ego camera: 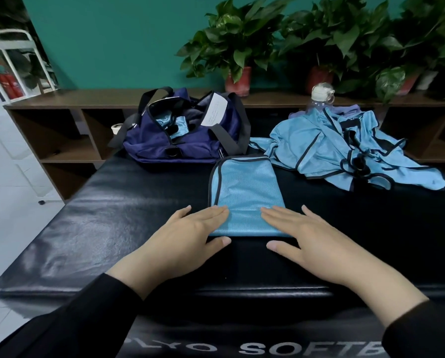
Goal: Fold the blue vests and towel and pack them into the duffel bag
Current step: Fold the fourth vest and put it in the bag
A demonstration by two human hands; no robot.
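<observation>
A folded light-blue vest (247, 195) with dark trim lies flat in the middle of the black padded box (113, 228). My left hand (190, 233) presses flat on its near left corner, fingers straight. My right hand (304, 236) lies flat on its near right corner. A navy duffel bag (180, 140) stands unzipped at the far left of the box, with light-blue cloth showing inside. A crumpled heap of light-blue vests (345, 148) lies at the far right.
A clear water bottle (320, 98) with a white cap stands behind the heap. A brown shelf unit (69, 130) runs along the teal wall, with potted plants (238, 47) on top. White tiled floor lies to the left.
</observation>
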